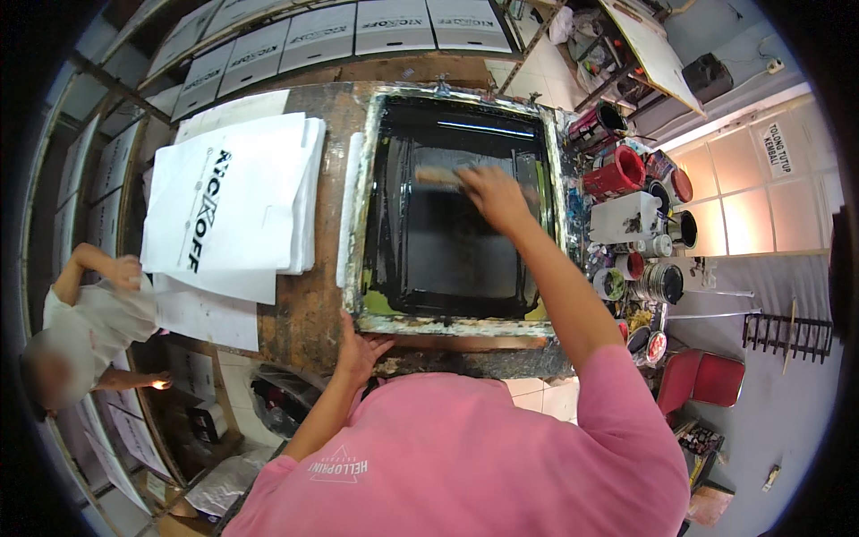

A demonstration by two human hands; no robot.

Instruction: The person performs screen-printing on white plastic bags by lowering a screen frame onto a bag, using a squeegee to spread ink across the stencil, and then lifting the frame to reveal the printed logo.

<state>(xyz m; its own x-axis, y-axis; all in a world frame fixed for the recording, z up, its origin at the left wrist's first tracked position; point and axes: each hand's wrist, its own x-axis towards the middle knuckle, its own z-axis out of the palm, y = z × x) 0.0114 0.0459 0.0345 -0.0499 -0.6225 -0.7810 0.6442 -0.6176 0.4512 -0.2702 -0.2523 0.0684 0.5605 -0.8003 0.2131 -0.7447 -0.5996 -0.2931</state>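
A screen printing frame (356,215) with paint-crusted edges lies on the worktable in front of me, its mesh coated with wet black ink (456,242). My right hand (494,195) reaches over the far half of the mesh, closed on a squeegee (436,176) with a wooden handle. Motion blurs the squeegee, and its blade cannot be made out. At the frame's near left corner, my left hand (358,352) grips the edge, thumb against the left side and fingers along the front. A stack of printed white sheets (234,192) lies to the left.
Ink tubs and cans, among them a red bucket (617,174), crowd the right side. Racks of printed sheets (313,36) stand behind and to the left. Another person (98,309) is at the far left, beside the paper stack. A red chair (700,380) stands at right.
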